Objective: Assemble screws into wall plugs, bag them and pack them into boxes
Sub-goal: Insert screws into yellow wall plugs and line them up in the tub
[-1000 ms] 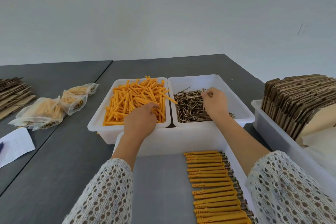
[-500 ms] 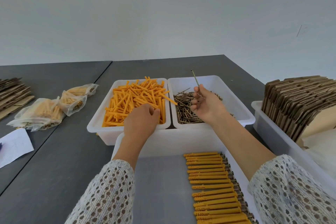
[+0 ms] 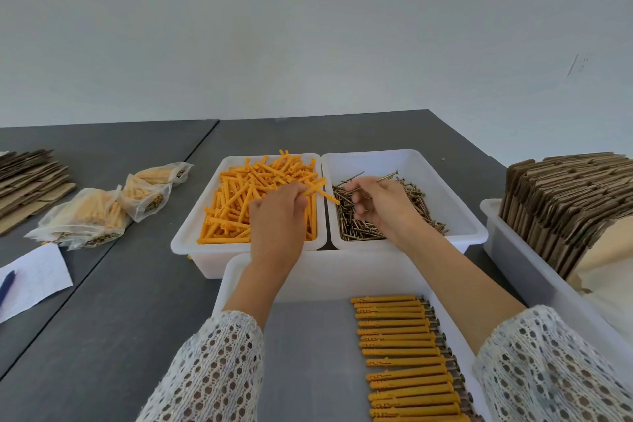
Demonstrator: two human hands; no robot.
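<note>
Wall plug: the left hand [image 3: 277,216] pinches one orange wall plug [image 3: 320,193] at the near side of the plug bin [image 3: 191,233], its tip pointing across the rim toward the screw bin [image 3: 445,181]. It looks light, stiff plastic, ribbed enough not to slip; I judge the best hold is mid-body, leaving the open mouth free.

Screw: the right hand [image 3: 383,205] curls its fingers round a single screw [image 3: 385,177], lifted just above the loose screws [image 3: 356,226] in the screw bin, which sits touching the plug bin on its right. Thin, hard metal, sharp at the tip; a grip near the head would give control for starting it.

Fit: the two parts are close but not yet joined; plug mouth and screw tip need lining up, by my reading.

Finished row: assembled plugs [image 3: 404,353] lie side by side in the front tray [image 3: 236,271], just nearer than the plug bin.

Filled bags [image 3: 102,212]: left of the plug bin on the tabletop [image 3: 120,319], well apart.

Flat cartons [image 3: 565,202]: stacked upright in a tub far right of the plug bin.
</note>
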